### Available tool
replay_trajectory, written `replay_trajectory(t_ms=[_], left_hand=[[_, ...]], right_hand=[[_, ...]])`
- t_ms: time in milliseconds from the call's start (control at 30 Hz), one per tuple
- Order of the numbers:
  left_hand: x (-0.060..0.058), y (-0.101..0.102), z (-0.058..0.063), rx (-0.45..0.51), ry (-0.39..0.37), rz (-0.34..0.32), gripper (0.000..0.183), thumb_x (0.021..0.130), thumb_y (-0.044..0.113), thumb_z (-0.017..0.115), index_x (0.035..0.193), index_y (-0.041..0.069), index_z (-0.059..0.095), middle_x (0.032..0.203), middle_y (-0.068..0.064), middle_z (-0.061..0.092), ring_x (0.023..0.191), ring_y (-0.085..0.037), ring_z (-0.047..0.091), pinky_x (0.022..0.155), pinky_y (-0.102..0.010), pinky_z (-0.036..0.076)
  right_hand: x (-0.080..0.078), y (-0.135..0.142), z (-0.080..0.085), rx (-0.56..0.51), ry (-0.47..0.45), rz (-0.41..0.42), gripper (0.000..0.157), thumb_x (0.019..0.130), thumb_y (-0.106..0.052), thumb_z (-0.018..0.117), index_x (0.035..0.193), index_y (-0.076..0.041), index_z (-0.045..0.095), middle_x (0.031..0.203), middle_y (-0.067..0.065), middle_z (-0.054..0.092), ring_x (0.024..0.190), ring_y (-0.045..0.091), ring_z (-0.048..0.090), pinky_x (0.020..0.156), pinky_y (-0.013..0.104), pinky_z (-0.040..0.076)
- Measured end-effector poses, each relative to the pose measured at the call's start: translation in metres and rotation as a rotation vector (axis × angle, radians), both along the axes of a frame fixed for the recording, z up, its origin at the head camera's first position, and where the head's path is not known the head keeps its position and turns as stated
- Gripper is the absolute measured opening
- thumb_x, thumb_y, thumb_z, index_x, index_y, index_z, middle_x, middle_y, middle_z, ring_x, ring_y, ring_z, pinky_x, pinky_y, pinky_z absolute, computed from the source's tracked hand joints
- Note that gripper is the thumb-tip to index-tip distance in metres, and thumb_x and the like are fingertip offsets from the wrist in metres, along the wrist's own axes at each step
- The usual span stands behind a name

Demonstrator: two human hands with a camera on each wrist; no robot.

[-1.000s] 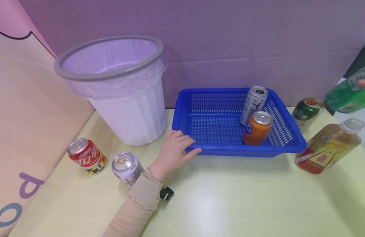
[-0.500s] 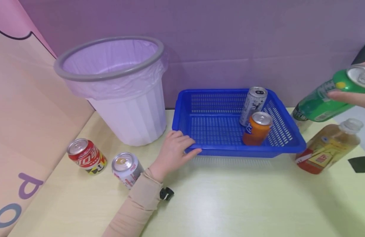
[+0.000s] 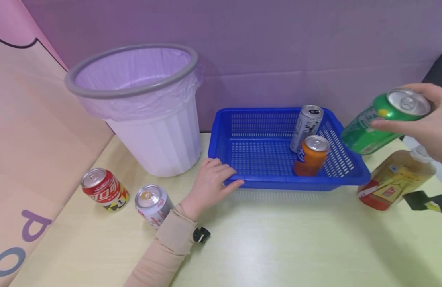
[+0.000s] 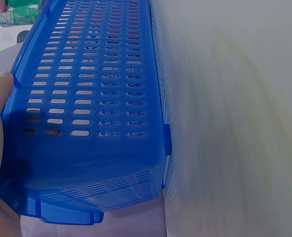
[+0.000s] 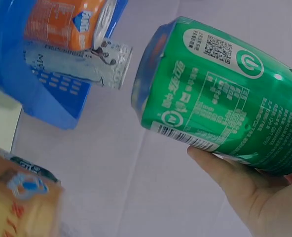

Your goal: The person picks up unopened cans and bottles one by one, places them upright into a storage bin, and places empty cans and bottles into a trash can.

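Note:
My left hand (image 3: 211, 182) grips the front-left corner of a blue plastic basket (image 3: 278, 182), fingers over the rim and the thumb (image 4: 0, 91) on its outer side. My right hand (image 3: 434, 129) holds a green soda can (image 5: 220, 98) tilted, its top toward me, thumb along the side. The can's base overlaps the basket's right rim in the head view. Inside the basket's right part stand a white patterned can (image 3: 306, 125) and an orange Fanta can (image 3: 311, 159). Below the right hand, a bottle of amber drink (image 3: 393, 181) leans beside the basket.
A white waste bin (image 3: 163, 139) with a grey rim and a clear liner stands at the back left. In front of it are a red can (image 3: 105, 189) and a silver-white can (image 3: 154, 205), the latter partly behind the left sleeve. A purple-grey wall (image 3: 260, 52) closes off the back.
My right hand has come in from the right edge with the green can and moved left, toward the basket's right rim. The dark green can behind is now covered. The left hand stays put.

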State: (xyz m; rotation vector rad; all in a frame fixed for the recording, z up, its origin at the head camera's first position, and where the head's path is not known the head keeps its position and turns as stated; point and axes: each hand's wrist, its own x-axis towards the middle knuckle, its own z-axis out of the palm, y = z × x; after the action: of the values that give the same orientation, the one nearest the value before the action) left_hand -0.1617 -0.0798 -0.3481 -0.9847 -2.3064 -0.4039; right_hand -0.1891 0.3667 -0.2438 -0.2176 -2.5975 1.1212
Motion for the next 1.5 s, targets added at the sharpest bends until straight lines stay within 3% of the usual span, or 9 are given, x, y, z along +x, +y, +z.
replay_trajectory(t_ms=[100,267,400,533,800,1000,1167,1400,1500], left_hand=[[0.0,0.0,0.0,0.002,0.007,-0.003,0.027,0.083,0.04,0.067,0.086,0.014,0.07,0.08,0.003,0.071,0.072,-0.014,0.051,0.078,-0.032,0.038],[0.0,0.0,0.001,0.005,0.003,-0.006,0.027,0.084,0.04,0.066,0.086,0.013,0.071,0.08,0.003,0.071,0.071,-0.014,0.051,0.078,-0.032,0.038],[0.0,0.0,0.0,0.006,-0.009,-0.002,0.028,0.085,0.041,0.065,0.086,0.013,0.071,0.08,0.003,0.071,0.071,-0.014,0.051,0.077,-0.032,0.038],[0.0,0.0,0.0,0.007,-0.01,-0.002,0.028,0.085,0.041,0.064,0.086,0.014,0.071,0.08,0.003,0.071,0.071,-0.013,0.05,0.077,-0.031,0.038],[0.0,0.001,0.0,0.011,-0.013,-0.003,0.028,0.085,0.041,0.065,0.085,0.014,0.071,0.079,0.003,0.07,0.071,-0.013,0.05,0.077,-0.032,0.038],[0.0,0.002,0.001,0.007,-0.013,0.002,0.028,0.085,0.041,0.064,0.085,0.014,0.07,0.079,0.004,0.07,0.071,-0.014,0.051,0.078,-0.032,0.038],[0.0,0.002,0.001,0.009,0.001,-0.003,0.026,0.084,0.04,0.066,0.085,0.014,0.07,0.079,0.004,0.07,0.071,-0.014,0.05,0.078,-0.032,0.038],[0.0,0.002,0.001,0.009,0.012,-0.003,0.026,0.083,0.04,0.067,0.085,0.014,0.07,0.078,0.004,0.07,0.07,-0.014,0.05,0.077,-0.032,0.038],[0.0,0.002,0.001,0.005,0.005,-0.001,0.026,0.083,0.04,0.067,0.085,0.014,0.07,0.078,0.004,0.07,0.071,-0.014,0.05,0.078,-0.032,0.038]], right_hand=[[0.021,-0.036,0.018,-0.007,-0.054,-0.004,0.076,0.082,-0.041,0.07,0.145,-0.041,0.026,0.139,-0.012,0.038,0.131,0.026,0.033,0.106,0.061,0.026],[0.037,-0.069,0.031,0.039,-0.091,0.026,0.076,0.081,-0.045,0.07,0.145,-0.037,0.029,0.128,-0.008,0.045,0.113,0.022,0.043,0.095,0.062,0.034],[0.035,-0.071,0.027,0.037,-0.121,0.084,0.075,0.078,-0.044,0.074,0.142,-0.036,0.034,0.116,-0.011,0.048,0.099,0.017,0.046,0.077,0.039,0.047],[0.032,-0.073,0.021,0.057,-0.095,0.145,0.077,0.075,-0.038,0.079,0.14,-0.025,0.04,0.109,-0.011,0.048,0.087,0.007,0.047,0.059,0.017,0.043],[0.028,-0.089,0.022,0.151,-0.087,0.209,0.082,0.073,-0.036,0.081,0.139,-0.01,0.04,0.12,0.011,0.052,0.081,-0.006,0.046,0.062,0.011,0.038],[0.025,-0.099,0.022,0.111,-0.103,0.269,0.082,0.074,-0.031,0.081,0.139,-0.009,0.038,0.124,0.013,0.049,0.083,-0.006,0.048,0.064,0.009,0.039],[0.023,-0.108,0.025,0.093,-0.115,0.293,0.08,0.073,-0.03,0.081,0.138,-0.011,0.039,0.124,0.009,0.049,0.087,-0.003,0.049,0.068,0.011,0.04],[0.015,-0.119,0.029,0.072,-0.156,0.313,0.085,0.075,-0.038,0.079,0.143,-0.011,0.035,0.132,0.014,0.047,0.108,0.026,0.047,0.084,0.04,0.044],[0.012,-0.125,0.031,0.061,-0.159,0.313,0.085,0.074,-0.04,0.078,0.142,-0.011,0.036,0.132,0.014,0.047,0.11,0.028,0.048,0.086,0.046,0.044]])
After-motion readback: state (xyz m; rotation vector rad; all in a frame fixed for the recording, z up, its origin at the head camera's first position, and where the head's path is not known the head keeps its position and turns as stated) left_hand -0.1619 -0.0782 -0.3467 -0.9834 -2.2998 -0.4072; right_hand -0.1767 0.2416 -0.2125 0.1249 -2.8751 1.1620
